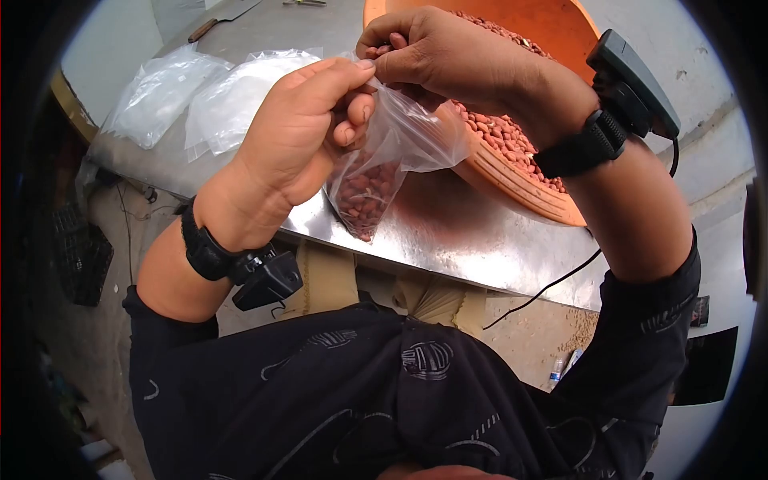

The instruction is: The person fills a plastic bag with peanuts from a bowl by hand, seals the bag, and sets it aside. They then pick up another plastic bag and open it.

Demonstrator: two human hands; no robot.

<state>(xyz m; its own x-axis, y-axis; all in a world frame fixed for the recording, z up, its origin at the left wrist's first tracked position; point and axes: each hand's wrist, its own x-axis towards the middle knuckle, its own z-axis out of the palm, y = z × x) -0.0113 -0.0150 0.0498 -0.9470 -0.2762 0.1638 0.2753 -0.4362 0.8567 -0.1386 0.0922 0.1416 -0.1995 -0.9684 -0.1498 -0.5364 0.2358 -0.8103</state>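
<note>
My left hand [308, 120] is closed, its thumb and finger pinching the top edge of a clear plastic zip bag [416, 132]. The bag hangs tilted, with reddish-brown peanuts [364, 200] gathered in its lower end. My right hand [436, 56] is curled around a few more peanuts [392, 44] right at the bag's upper edge, touching or nearly touching the left fingertips. Whether its fingers also grip the plastic is hidden. Behind and below the right forearm stands a large orange basin [512, 176] holding loose peanuts [500, 136].
Two piles of flat clear bags, a left one [164, 92] and a nearer one [232, 104], lie on the shiny metal table [488, 252]. A wooden-handled blade [220, 20] rests at the far edge. A black cable [544, 288] hangs by the front edge.
</note>
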